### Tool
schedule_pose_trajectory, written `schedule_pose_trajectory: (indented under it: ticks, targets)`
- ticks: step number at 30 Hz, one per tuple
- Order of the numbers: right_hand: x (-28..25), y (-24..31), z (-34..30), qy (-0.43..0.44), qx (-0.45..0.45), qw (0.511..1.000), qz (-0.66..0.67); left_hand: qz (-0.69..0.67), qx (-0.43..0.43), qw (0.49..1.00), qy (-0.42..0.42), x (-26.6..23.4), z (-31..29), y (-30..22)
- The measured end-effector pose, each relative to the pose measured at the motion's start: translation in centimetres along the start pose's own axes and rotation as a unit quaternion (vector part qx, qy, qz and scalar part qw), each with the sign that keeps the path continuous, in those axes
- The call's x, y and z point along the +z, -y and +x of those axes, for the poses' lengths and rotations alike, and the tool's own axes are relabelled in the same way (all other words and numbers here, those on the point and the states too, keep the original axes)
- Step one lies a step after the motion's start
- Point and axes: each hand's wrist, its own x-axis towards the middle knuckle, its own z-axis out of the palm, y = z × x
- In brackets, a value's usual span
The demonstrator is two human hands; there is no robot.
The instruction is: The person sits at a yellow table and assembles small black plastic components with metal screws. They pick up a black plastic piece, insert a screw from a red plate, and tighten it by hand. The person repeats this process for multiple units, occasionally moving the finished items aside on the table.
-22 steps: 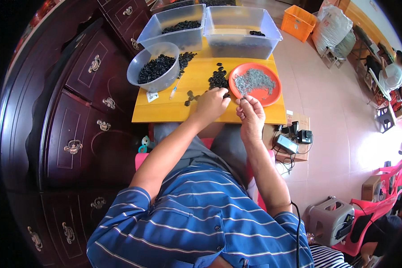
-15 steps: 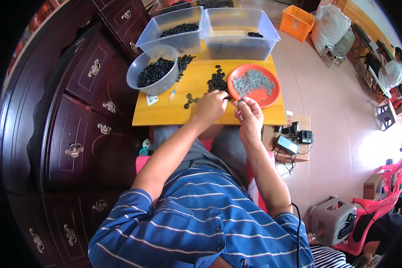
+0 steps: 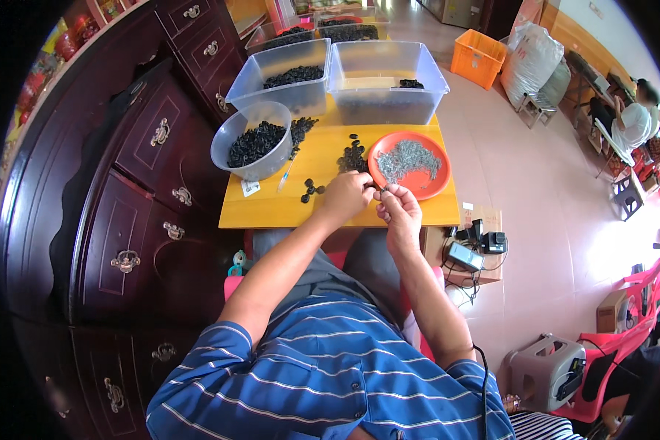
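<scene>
At the near edge of the yellow table (image 3: pixel 271 213), my two hands meet fingertip to fingertip. My left hand (image 3: pixel 348 193) pinches a small black round piece (image 3: pixel 372 185). My right hand (image 3: pixel 400 213) is closed, thumb against fingers; whatever sits in its fingertips is too small to name. Just beyond the right hand lies a red plate (image 3: pixel 427 187) with a heap of small grey metal pieces (image 3: pixel 409 159). Left of the plate is a loose pile of black round pieces (image 3: pixel 352 157), partly behind my left hand. Several more black pieces (image 3: pixel 309 189) lie further left.
A clear round tub (image 3: pixel 253 173) of black pieces stands at the table's left, a thin white-and-blue tool (image 3: pixel 284 180) beside it. Two clear bins (image 3: pixel 389 110) fill the far side. Dark drawers (image 3: pixel 143 147) rise at left. A box with chargers (image 3: pixel 466 257) stands at right.
The view has tilted, so the table sits lower in the picture. My right hand's fingertips have come up against my left hand's; both hands stay pinched.
</scene>
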Motion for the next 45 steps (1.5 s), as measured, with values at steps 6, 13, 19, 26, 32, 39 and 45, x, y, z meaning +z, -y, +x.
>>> schedule_pose_trajectory:
  ticks: [6, 13, 19, 26, 32, 39, 45]
  targets:
    - [0.5, 0.2, -0.2, 0.007, -0.001, 1.0, -0.003, -0.018, -0.006, 1.0, -0.021, 0.2, -0.1, -0.2]
    - [0.3, 0.0, -0.3, 0.027, -0.008, 1.0, -0.014, -0.11, -0.028, 0.993, -0.037, -1.8, -2.0, -0.5]
    - [0.5, -0.2, -0.5, 0.057, 0.033, 0.997, -0.043, -0.294, -0.07, 0.951, -0.063, -4.2, -4.3, -0.4]
    - [0.6, -0.4, -0.9, 0.082, 0.055, 0.993, -0.071, -0.409, -0.112, 0.906, 0.017, -6.8, -5.5, -1.4]
    - [0.5, -0.6, -0.9, 0.101, 0.062, 0.99, -0.072, -0.396, -0.092, 0.914, 0.016, -6.9, -6.4, -1.2]
    - [0.5, -0.5, -1.0, 0.132, 0.073, 0.986, -0.074, -0.381, -0.066, 0.922, 0.003, -7.6, -6.5, -1.8]
    - [1.0, -0.1, -1.5, 0.145, 0.069, 0.985, -0.061, -0.401, -0.081, 0.913, -0.001, -7.3, -6.6, -1.9]
